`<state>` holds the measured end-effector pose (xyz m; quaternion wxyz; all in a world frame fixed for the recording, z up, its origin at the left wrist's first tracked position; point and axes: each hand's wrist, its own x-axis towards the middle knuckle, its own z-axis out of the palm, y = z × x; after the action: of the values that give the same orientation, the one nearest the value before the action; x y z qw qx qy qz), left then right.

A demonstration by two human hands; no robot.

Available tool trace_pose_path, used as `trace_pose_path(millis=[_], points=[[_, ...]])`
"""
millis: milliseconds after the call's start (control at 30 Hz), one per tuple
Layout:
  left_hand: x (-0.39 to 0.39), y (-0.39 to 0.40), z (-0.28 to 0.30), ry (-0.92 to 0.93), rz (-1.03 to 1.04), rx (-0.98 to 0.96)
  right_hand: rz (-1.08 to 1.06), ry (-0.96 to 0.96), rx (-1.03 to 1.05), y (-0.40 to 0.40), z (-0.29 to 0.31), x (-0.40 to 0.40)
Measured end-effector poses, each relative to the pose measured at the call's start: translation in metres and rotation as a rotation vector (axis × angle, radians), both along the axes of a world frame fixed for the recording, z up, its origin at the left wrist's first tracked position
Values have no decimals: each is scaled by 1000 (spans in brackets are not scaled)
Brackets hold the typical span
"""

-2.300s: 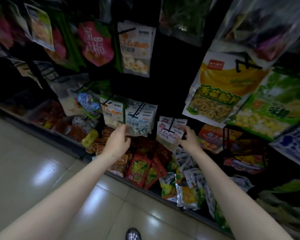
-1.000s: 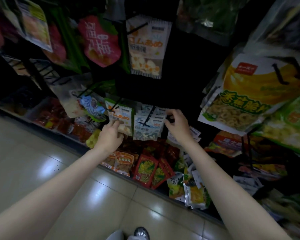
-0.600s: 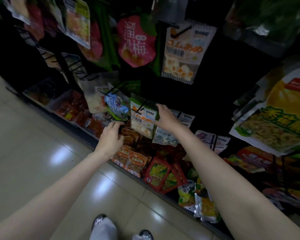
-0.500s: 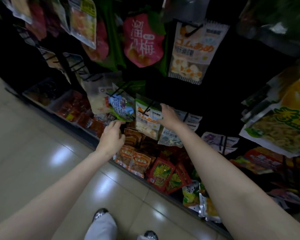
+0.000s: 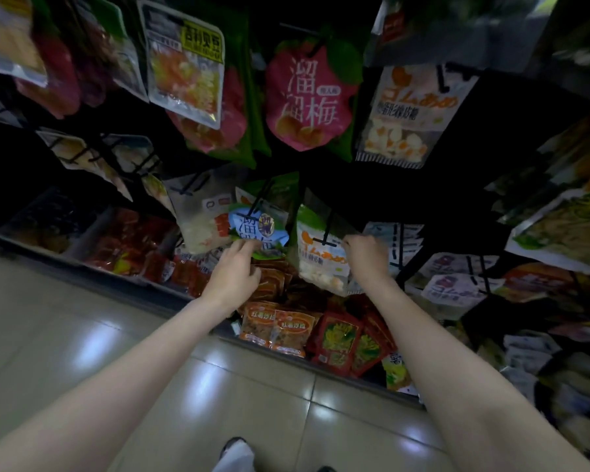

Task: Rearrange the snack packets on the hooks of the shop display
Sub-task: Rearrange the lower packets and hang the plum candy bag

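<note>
Two bare arms reach from the bottom of the view toward a dark shop display [image 5: 406,199] hung with snack packets on black hooks. Largest in the upper row is a pink plum packet [image 5: 309,97] with white characters, flanked on its right by a white egg-candy packet [image 5: 413,110] and on its left by a clear packet with a yellow label [image 5: 184,63]. Below the hooks, a bin [image 5: 123,247] holds red pouches, and beside it orange sweet-potato packets [image 5: 276,328] lie in a heap near the edge above the tiled floor [image 5: 82,335].

On the lower row, a white and green packet with orange lettering [image 5: 321,257] hangs from a hook [image 5: 327,229]; the right hand [image 5: 365,257] holds its upper right edge, fingers curled round it in a pinching grip. Just left of it hangs a small blue plum packet [image 5: 258,229]; the left hand [image 5: 234,277] reaches up to its lower edge, fingertips [image 5: 249,245] touching the packet, though blur leaves it unclear whether the grip pinches it or only rests there. Small white packets [image 5: 402,240] hang just right of the right hand.
</note>
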<state>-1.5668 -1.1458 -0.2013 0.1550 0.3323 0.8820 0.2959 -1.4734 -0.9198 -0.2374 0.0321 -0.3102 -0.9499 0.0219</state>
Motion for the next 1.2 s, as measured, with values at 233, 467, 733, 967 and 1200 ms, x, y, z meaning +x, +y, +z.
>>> trace_pose_path(millis=[233, 467, 733, 967, 1200], points=[[-2, 11, 33, 8, -118, 86, 71, 149, -207, -12, 45, 51], [19, 70, 116, -210, -219, 439, 26, 768, -213, -1, 192, 86], [38, 112, 170, -17, -203, 769, 103, 1082, -181, 12, 223, 54], [36, 132, 177, 221, -160, 520, 98, 1033, -268, 31, 227, 36], [42, 146, 177, 627, -186, 204, 140, 962, -343, 36, 231, 39]])
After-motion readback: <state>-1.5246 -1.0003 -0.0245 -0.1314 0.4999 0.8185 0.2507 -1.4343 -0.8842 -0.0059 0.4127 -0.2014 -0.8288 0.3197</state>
